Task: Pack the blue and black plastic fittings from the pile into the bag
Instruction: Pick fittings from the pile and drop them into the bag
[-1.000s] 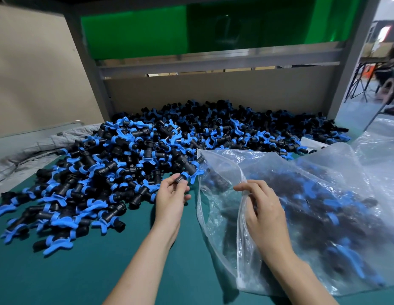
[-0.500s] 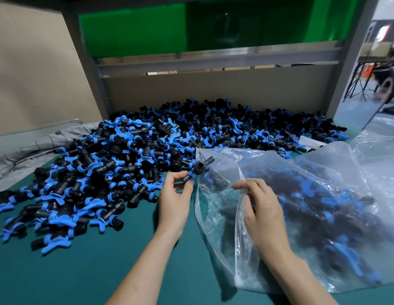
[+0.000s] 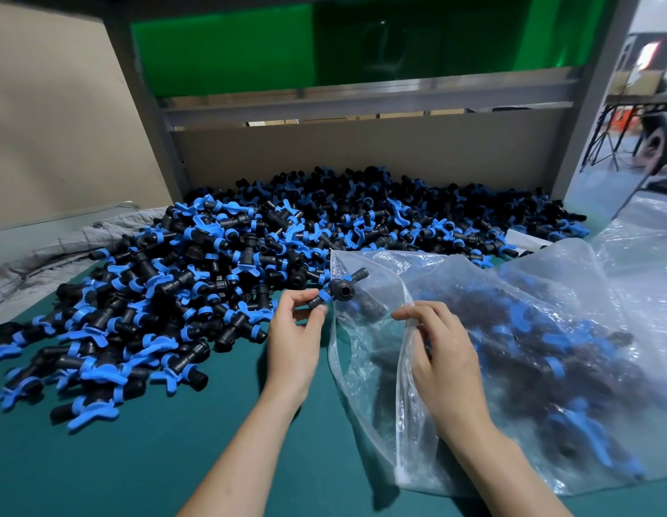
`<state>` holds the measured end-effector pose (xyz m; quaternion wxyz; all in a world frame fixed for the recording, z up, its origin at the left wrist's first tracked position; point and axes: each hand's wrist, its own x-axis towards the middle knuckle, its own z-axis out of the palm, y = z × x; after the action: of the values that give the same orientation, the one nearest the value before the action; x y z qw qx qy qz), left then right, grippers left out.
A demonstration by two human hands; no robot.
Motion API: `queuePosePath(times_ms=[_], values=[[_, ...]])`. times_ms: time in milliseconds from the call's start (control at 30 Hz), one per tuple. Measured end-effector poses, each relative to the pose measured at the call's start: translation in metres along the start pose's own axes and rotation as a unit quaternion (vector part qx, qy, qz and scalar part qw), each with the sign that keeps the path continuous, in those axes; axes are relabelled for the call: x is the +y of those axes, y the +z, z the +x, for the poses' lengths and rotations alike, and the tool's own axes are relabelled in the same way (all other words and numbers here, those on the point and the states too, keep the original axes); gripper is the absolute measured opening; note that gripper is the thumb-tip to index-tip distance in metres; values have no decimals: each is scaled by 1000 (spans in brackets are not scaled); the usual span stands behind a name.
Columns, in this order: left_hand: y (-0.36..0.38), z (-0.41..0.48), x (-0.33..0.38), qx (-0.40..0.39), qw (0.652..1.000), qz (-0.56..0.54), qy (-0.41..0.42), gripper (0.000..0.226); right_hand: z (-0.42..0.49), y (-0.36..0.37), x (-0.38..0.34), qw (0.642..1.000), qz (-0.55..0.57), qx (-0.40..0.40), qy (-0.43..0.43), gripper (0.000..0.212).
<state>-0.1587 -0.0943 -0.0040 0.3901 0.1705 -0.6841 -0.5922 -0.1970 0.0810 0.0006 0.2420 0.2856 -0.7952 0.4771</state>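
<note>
Black fitting (image 3: pixel 339 289) pinched, L hand (image 3: pixel 293 343).

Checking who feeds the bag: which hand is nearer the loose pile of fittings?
Left. The left hand sits at the pile's near edge, holding one fitting; the right hand is farther off, gripping the bag.

Bare green mat (image 3: pixel 100 460) lies open up front; the pile (image 3: pixel 250 263) and bag (image 3: pixel 529 348) crowd behind.
</note>
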Motion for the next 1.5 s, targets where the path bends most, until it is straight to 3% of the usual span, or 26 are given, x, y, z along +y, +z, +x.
queuePosePath(times_ms=[433, 600, 833, 1067, 1200, 1333, 1400, 1500], values=[[-3, 6, -4, 4, 999, -31, -30, 20, 0, -1, -2, 1000, 4, -9, 12, 31], [-4, 8, -3, 8, 993, -93, -69, 17, 0, -2, -2, 1000, 4, -8, 12, 31], [-7, 13, -3, 25, 947, -260, -188, 11, 0, -2, -2, 1000, 4, -9, 10, 30], [-12, 17, -2, 16, 896, -350, -274, 38, 0, -2, -3, 1000, 8, -8, 6, 30], [-12, 18, -3, 13, 879, -372, -297, 41, 0, -2, -4, 1000, 9, -9, 9, 30], [-12, 18, -1, -1, 888, -358, -287, 39, 0, -2, -4, 1000, 8, -8, 8, 30], [-12, 16, 1, -28, 916, -313, -251, 34, 1, -2, -5, 1000, 8, -5, 7, 30], [-16, 15, 3, -108, 969, -157, -156, 21, 2, -3, -7, 1000, 13, 7, 5, 31]])
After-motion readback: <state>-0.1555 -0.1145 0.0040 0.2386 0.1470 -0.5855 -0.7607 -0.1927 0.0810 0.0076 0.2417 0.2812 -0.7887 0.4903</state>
